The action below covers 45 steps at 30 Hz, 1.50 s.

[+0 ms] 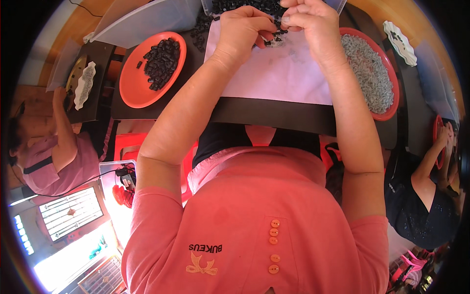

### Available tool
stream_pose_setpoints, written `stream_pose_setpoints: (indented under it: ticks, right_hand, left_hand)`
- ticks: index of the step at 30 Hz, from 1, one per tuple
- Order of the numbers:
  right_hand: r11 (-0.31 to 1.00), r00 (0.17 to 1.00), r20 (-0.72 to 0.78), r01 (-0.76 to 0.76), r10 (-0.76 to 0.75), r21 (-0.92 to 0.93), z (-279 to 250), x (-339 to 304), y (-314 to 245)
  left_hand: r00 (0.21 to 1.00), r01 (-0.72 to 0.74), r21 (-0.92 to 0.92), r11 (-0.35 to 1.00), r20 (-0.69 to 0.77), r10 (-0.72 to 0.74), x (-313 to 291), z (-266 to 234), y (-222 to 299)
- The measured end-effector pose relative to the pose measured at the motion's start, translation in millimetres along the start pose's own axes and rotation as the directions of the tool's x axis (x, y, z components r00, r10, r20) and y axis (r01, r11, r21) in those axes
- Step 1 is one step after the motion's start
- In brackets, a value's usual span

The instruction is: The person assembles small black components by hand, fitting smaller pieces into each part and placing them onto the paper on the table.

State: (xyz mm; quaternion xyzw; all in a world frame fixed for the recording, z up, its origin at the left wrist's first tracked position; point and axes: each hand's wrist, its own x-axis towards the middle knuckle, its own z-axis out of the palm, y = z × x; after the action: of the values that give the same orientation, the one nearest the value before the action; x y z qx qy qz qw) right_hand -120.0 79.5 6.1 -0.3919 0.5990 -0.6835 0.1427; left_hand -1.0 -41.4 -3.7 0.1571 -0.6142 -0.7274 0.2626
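Observation:
Both my hands work close together over a pale sheet (279,83) at the far side of the table. My left hand (244,33) is closed, thumb and fingers pinched; whatever lies between them is too small to make out. Fingers also pinch together on my right hand (316,27), just to the right, and what they hold cannot be made out either. Beneath and between the fingertips lie small black pieces (279,39). Left of my arms stands an orange bowl (132,88) with small black plastic parts (162,61). At the right, a red bowl (393,105) holds many small greyish pieces (367,71).
A translucent bin (147,22) and loose black parts (198,34) are at the far left. More black parts (245,5) fill a container beyond my hands. The dark table's edge (274,115) runs before me. One person (58,142) sits left, another (421,196) right.

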Motion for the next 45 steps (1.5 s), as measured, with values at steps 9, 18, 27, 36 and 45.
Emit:
stream_pose_setpoints:
  ticks: [9, 18, 27, 36, 45]
  right_hand:
    - [0.996, 0.999, 0.047, -0.021, 0.026, -0.092, 2, -1, 5]
    - [0.992, 0.997, 0.054, -0.057, 0.063, -0.111, -2, 0, 4]
    - [0.992, 0.994, 0.065, -0.082, 0.088, -0.092, 2, -1, -1]
    - [0.92, 0.954, 0.21, 0.269, -0.214, -0.284, 3, -11, -13]
    - [0.912, 0.945, 0.082, 0.328, -0.318, -0.247, 18, -15, -13]
  left_hand:
    - [0.999, -0.006, 0.277, 0.961, 0.044, -0.007, 0, 2, -14]
    - [0.985, -0.14, 0.272, 0.952, 0.137, 0.105, 2, -5, -23]
    - [0.966, -0.238, 0.309, 0.921, 0.171, 0.192, -5, -1, -14]
    - [0.971, 0.23, -0.03, 0.973, 0.076, -0.227, -3, -7, 8]
    - [0.945, 0.292, -0.315, 0.903, 0.243, -0.221, 5, -10, 7]
